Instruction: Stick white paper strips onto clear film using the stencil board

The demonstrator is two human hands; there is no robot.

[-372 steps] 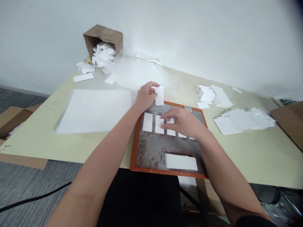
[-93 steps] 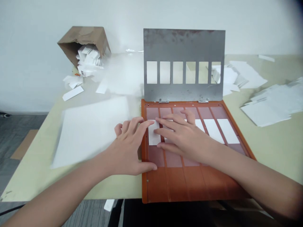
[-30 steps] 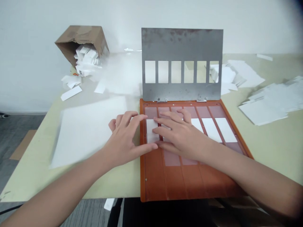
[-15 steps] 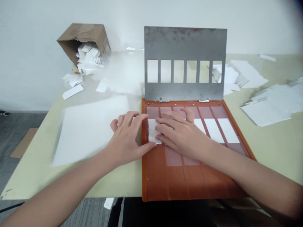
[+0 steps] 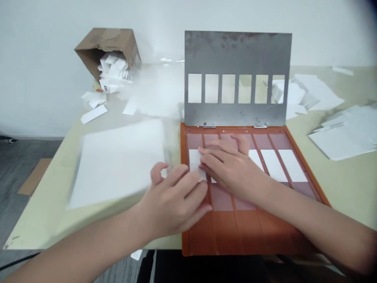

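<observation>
Where table (image 5: 35, 232) meets wall (image 5: 38, 59), tipped cardboard box (image 5: 118, 41), spilled white cards (image 5: 94, 114)

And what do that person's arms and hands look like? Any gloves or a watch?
Both are bare: the left hand and right hand have no gloves, rings or watch. The left forearm and right forearm show no sleeves, cables or markings.

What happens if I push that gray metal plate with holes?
The metal plate looks stiff, standing unbent on its hinges. A push would probably swing it, not bend it. It may feel rather heavy.
</observation>
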